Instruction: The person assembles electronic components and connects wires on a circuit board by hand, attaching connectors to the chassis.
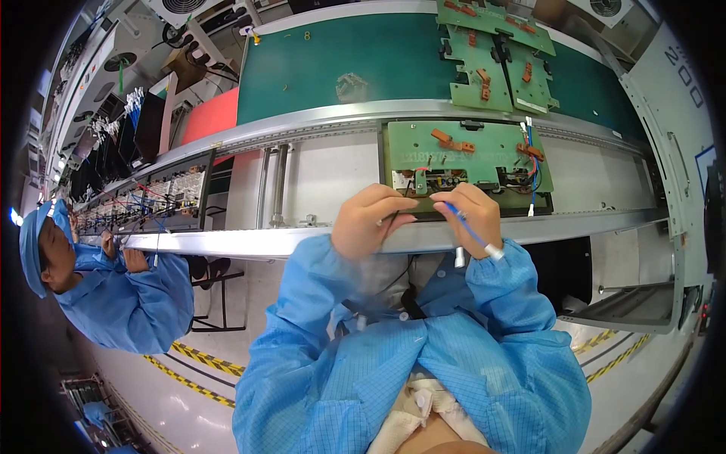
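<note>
A green fixture board (466, 163) is seated on the near rail of the conveyor line, directly ahead of the operator, with small orange clamps and a white-framed component mounted on it. At its near edge a blue wire (467, 227) with a white sleeve at its free end is gripped by the right hand (466, 216), fingers closed around it. The left hand (373, 219) is curled shut beside it, pinching what appears to be a thin dark lead; what exactly is held cannot be told. The two hands are close together, just apart.

Risks are judged as follows. The wire could be kinked or pulled from its seat if it is drawn sideways while the left hand holds its part fast. The red and blue wire bundle (532, 163) standing at the board's right side could be snagged by the right sleeve. The board could be shifted on the rail if weight is leaned on its near edge.

Count: one board at the hands; at least three more green boards (495, 64) lie on the green belt (340, 53) beyond, overlapping, so the number is uncertain. One co-worker (113, 284) in blue gown and cap is seated at far left, with a dark tray of wired parts (151, 198) before that person. Two of the operator's hands are in view.
</note>
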Demonstrator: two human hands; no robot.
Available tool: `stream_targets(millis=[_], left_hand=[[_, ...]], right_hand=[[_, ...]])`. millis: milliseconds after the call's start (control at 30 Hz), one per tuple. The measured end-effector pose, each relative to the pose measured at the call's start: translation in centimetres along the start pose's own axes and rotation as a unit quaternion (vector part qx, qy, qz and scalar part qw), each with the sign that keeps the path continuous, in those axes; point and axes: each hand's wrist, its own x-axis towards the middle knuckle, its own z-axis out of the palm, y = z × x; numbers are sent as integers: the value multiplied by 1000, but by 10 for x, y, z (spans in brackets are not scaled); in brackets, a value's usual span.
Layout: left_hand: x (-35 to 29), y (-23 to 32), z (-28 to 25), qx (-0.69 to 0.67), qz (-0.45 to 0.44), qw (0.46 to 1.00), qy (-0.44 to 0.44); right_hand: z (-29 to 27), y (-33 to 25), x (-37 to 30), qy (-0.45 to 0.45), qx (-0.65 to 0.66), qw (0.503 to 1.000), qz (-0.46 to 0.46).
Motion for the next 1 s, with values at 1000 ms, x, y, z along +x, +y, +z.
stream_targets(millis=[1000], left_hand=[[129,-24,11,45,-48,941,-332]], right_hand=[[17,19,19,86,117,973,180]])
